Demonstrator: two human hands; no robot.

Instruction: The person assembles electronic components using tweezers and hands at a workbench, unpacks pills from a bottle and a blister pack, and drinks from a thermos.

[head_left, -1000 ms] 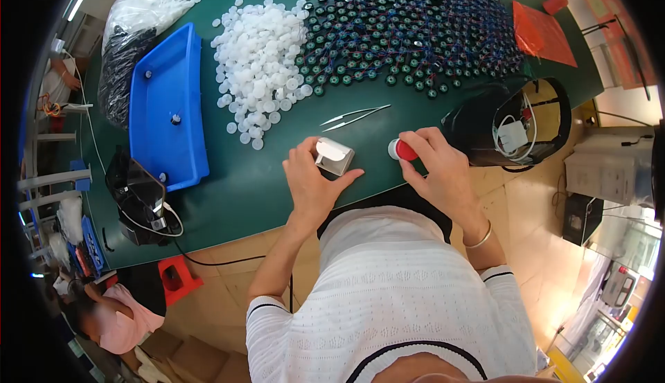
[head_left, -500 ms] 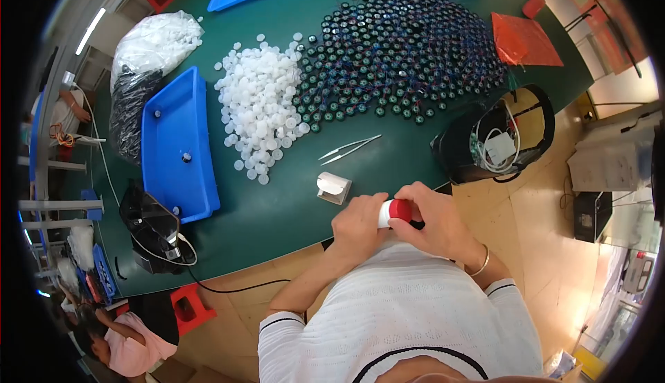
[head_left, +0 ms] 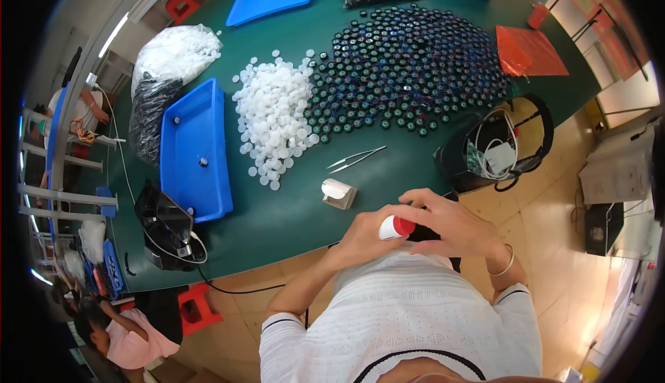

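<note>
A small white bottle with a red cap (head_left: 390, 228) is gripped in my left hand (head_left: 361, 236), just above my lap at the table's front edge. My right hand (head_left: 463, 229) is beside the cap, its thumb and fingers spread apart with nothing visibly held between them. Part of the left fingers is hidden behind the bottle. Beyond my hands on the green table lie a small open white box (head_left: 339, 194) and a pair of metal tweezers (head_left: 357, 158).
Farther back are a heap of translucent white discs (head_left: 276, 116) and a wide spread of small dark round parts with wires (head_left: 409, 64). A blue tray (head_left: 220, 168) stands left, a black bag with a white cable (head_left: 478, 151) right. A person in pink (head_left: 135, 338) is lower left.
My right hand has opened from around the red cap and drawn back to the right. The bottle stays in my left hand, tilted slightly differently. The camera view has shifted a little.
</note>
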